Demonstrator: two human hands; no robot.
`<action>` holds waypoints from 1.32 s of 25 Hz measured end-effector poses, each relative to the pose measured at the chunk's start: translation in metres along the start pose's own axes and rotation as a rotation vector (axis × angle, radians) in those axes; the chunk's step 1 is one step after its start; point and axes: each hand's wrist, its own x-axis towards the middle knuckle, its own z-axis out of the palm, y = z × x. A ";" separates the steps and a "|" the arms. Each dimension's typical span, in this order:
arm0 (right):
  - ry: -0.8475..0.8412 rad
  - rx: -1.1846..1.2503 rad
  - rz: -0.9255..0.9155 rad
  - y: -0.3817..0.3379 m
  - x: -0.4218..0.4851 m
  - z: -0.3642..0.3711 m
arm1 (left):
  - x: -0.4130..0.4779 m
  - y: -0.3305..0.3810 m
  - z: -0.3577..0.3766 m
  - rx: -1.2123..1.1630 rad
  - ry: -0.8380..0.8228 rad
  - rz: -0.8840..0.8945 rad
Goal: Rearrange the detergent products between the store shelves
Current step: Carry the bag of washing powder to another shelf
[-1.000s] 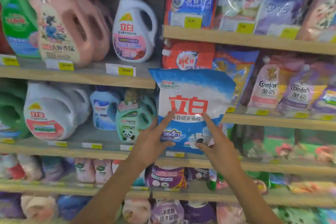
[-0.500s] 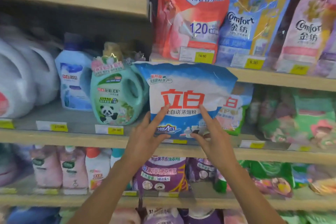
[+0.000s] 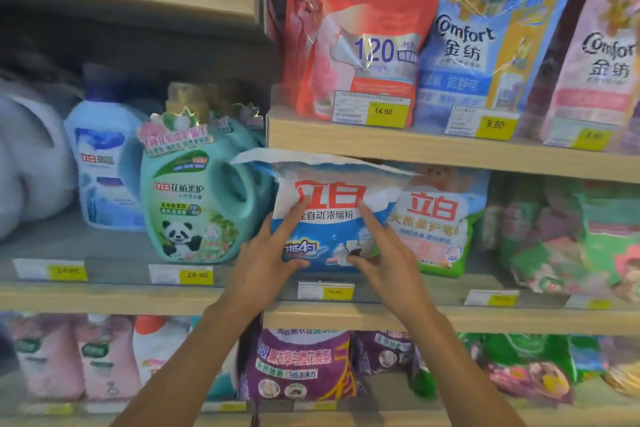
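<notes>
A blue-and-white detergent powder bag with red characters stands on the middle shelf, just right of the shelf divider. Its top edge is bent over under the shelf board above. My left hand holds its lower left side and my right hand its lower right side. Each index finger lies straight up the front, each thumb is at the bottom edge, and the other fingers are hidden behind the bag. A similar bag with green trim stands right behind it to the right.
A green panda detergent bottle and a pale blue bottle stand on the left shelf. Red and Comfort pouches fill the shelf above. Green and pink bags lie to the right, with purple bags and pink bottles below.
The bag has come down from in front of the upper shelf and gone into the middle shelf, its top folding under the board above. Both hands kept hold of it.
</notes>
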 end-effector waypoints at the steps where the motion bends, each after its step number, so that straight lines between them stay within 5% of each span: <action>1: -0.034 0.004 0.015 0.004 0.005 0.004 | 0.002 -0.004 0.001 0.005 -0.034 -0.021; 8: -0.192 0.358 0.229 0.020 0.016 0.010 | 0.029 -0.006 -0.005 0.057 -0.271 -0.106; 21: -0.200 0.124 0.357 -0.044 0.007 -0.049 | 0.027 0.037 -0.063 0.345 -0.584 -0.168; 27: -0.506 -0.095 0.331 -0.132 0.030 -0.147 | 0.021 0.119 -0.164 0.422 -0.532 -0.139; 33: -0.541 -0.188 0.280 -0.254 0.038 -0.237 | 0.003 0.205 -0.301 0.484 -0.373 -0.162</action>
